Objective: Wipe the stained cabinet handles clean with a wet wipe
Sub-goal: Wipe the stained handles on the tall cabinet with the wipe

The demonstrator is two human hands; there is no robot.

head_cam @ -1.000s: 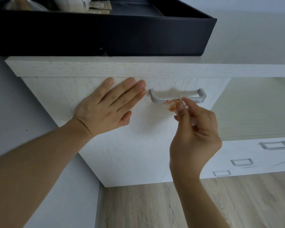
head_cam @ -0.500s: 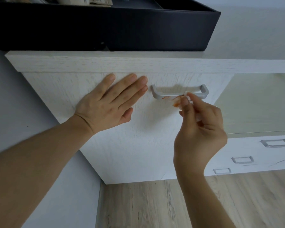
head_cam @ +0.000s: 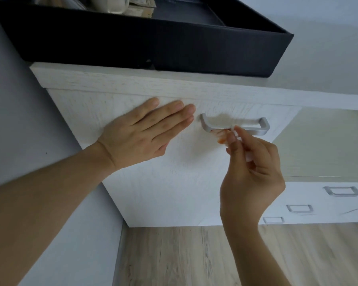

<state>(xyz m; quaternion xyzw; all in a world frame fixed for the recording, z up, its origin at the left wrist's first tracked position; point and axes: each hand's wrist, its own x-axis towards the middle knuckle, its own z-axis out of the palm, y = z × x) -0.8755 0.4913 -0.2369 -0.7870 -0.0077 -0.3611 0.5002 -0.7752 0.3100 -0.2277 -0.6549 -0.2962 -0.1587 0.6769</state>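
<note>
A silver bar handle (head_cam: 254,129) is fixed to the top drawer front of a white wood-grain cabinet (head_cam: 174,182). My right hand (head_cam: 250,174) pinches a small wet wipe (head_cam: 222,137), stained orange-red, and presses it against the handle's underside left of its middle. My left hand (head_cam: 145,135) lies flat on the drawer front just left of the handle, fingers together and holding nothing. Most of the wipe is hidden inside my right fingers.
A black fabric bin (head_cam: 153,40) with items inside stands on the cabinet top. Three more silver handles (head_cam: 341,191) show on lower drawers at the right. A grey wall (head_cam: 19,120) borders the cabinet on the left, and wood flooring (head_cam: 174,256) lies below.
The wipe in my right hand slid right along the handle, then back toward its left part. My left hand stays flat on the drawer. The view tilted and shifted.
</note>
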